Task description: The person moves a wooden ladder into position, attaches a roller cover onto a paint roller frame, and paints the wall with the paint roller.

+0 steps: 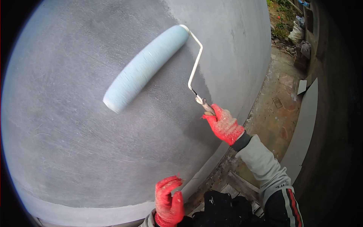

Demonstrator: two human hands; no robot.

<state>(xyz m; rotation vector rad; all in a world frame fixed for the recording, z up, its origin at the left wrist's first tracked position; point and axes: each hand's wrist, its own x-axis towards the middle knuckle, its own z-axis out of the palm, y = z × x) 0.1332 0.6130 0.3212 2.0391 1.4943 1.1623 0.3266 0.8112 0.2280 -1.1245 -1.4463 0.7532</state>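
Observation:
A paint roller point(147, 69) with a pale blue sleeve lies slantwise against the grey wall point(94, 151). Its white bent wire frame point(195, 68) runs down to a worn, paint-stained handle. My right hand point(225, 126), in a red glove smeared with pale paint, is closed round that handle. Lower down, my left hand point(168, 202) is in a matching red glove, close to the wall. Its fingers are loosely bent with the thumb apart, and nothing shows in them. Frayed threads stick out at its fingertips.
Dark, wet-looking coating covers much of the wall, beside a lighter area point(230, 45). A narrow, stained concrete path point(276, 102) runs along the right. A pale curved board point(302, 128) leans there, with white sacks point(297, 33) and plants point(281, 28) farther off.

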